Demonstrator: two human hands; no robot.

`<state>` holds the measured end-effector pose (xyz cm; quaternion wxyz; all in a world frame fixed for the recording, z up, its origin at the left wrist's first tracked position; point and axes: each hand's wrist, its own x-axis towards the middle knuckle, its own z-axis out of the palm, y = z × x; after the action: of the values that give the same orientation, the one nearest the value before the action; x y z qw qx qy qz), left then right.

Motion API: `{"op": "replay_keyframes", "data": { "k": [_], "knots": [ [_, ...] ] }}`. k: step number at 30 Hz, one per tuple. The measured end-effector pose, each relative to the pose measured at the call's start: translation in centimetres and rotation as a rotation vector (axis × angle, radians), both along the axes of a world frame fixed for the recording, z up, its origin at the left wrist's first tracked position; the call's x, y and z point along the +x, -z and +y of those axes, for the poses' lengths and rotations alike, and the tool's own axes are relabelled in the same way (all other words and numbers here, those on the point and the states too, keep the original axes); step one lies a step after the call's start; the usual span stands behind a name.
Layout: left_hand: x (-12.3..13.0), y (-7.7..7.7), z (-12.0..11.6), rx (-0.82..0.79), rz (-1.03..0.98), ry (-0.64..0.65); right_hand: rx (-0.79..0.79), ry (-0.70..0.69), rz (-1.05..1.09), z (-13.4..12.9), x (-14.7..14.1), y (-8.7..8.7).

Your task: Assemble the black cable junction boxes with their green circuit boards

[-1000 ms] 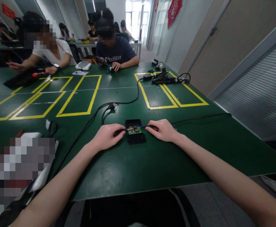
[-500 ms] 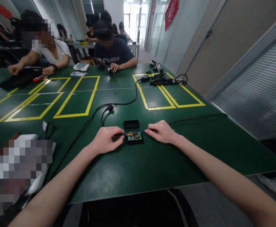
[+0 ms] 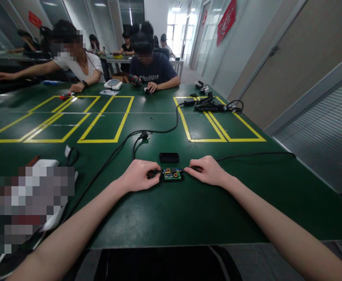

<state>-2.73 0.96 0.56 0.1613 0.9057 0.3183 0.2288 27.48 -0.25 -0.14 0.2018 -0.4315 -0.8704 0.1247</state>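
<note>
A small green circuit board (image 3: pixel 168 176) with copper-wound coils sits in a black half-case (image 3: pixel 183 179) on the table before me. My left hand (image 3: pixel 140 175) pinches the black cable at the board's left end. On the other side, my right hand (image 3: pixel 208 171) grips the black cable (image 3: pixel 255 153) that leads off to the right, close to where thin wires meet the board. Just behind the board lies a black case cover (image 3: pixel 169 157), apart from both hands. My fingers partly hide the cable ends.
A power cord with a plug (image 3: pixel 144 136) curves across the green table (image 3: pixel 147 222). More black adapters and cables (image 3: pixel 210 104) lie at the far right, among yellow tape outlines (image 3: pixel 97 141). A blurred-out white item (image 3: pixel 46 164) is at left. Two co-workers sit opposite.
The view has swung left, so the scene sits farther right. Both my hands keep their hold on the cables. The co-worker at far left has stretched an arm outward, with the black item moved away.
</note>
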Motion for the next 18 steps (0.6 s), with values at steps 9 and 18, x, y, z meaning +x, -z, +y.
{"op": "replay_keyframes", "data": {
  "k": [9,18],
  "knots": [
    [0.00,0.23,-0.15,-0.026,0.014,-0.011,0.006,-0.085,-0.001,-0.28,-0.20,-0.06],
    [0.15,0.30,-0.39,-0.038,0.020,0.001,-0.033,-0.092,-0.027,-0.37,-0.11,0.02]
  ]
}}
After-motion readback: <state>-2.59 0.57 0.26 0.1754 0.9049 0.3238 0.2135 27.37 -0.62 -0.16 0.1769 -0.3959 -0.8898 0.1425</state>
